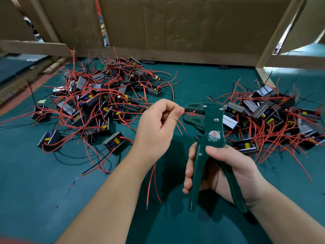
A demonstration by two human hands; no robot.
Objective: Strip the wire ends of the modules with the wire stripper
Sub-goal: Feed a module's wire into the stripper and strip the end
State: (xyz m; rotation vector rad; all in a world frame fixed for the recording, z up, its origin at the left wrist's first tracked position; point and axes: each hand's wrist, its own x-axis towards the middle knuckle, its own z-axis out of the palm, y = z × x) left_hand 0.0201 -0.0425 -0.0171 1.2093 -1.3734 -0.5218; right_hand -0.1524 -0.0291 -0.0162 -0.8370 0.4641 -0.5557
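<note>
At the left of the frame a heap of modules [98,103] lies on the green tabletop [35,191], small black boxes tangled in thin red and black leads. They look light and likely to drag their neighbours along if lifted by a lead, so the case is the better place to take one. Just left of centre the left hand [158,124] pinches a red wire [186,112] between thumb and forefinger, right beside the tool's head. The wire looks soft and limp, so a grip close to its end, as here, should keep it from buckling. More red leads hang below this hand's wrist. Which module the pinched wire belongs to is hidden by the hand. Right of centre the wire stripper [209,131] stands upright, its head at mid-frame with the wire end between the jaws, and the right hand [228,169] is curled round both green handles. The tool looks stiff and solid. Whether the jaws already bite the insulation is hard to make out. At the right edge a second heap of modules [272,117] spreads out, partly cut off by the frame. I cannot tell from here whether their ends are stripped.
</note>
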